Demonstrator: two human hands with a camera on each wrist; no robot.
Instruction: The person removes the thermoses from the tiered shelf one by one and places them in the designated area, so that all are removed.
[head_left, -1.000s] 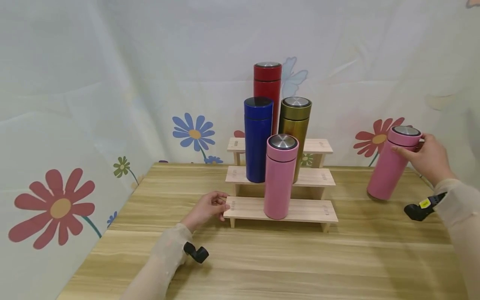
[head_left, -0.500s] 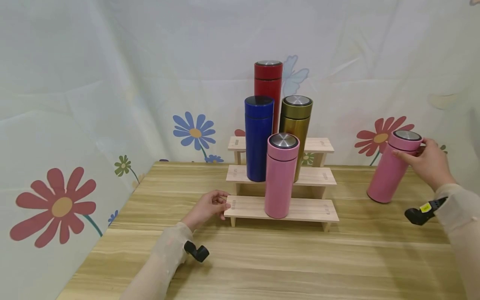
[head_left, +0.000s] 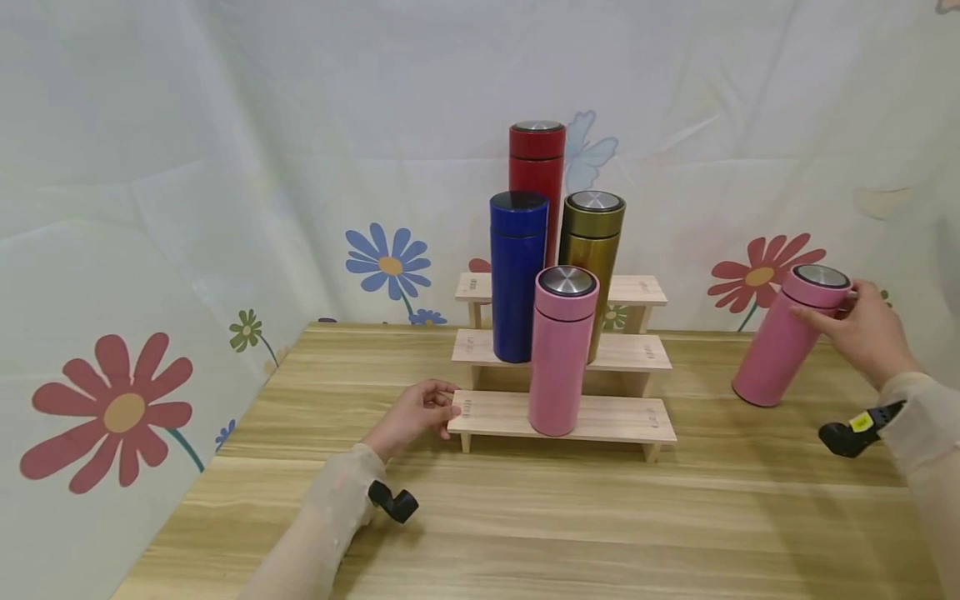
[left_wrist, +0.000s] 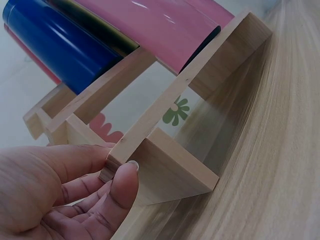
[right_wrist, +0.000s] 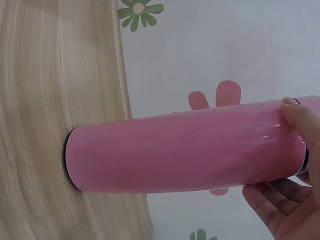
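Bottle (head_left: 777,354), pink, well right of the wooden stand (head_left: 633,353), its base on or just above the table (head_left: 600,525); right hand (head_left: 872,332) grips it near the lid (head_left: 814,292), left hand (head_left: 414,417) pinches the stand's lowest step (head_left: 618,417).

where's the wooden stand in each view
Head: three-tier wooden stand, just right of centre.
Left wrist: slanting across the middle, left to upper right.
Right wrist: not in it.
Shared landmark: wood-grain tabletop, low in head, right in left wrist, left in right wrist.
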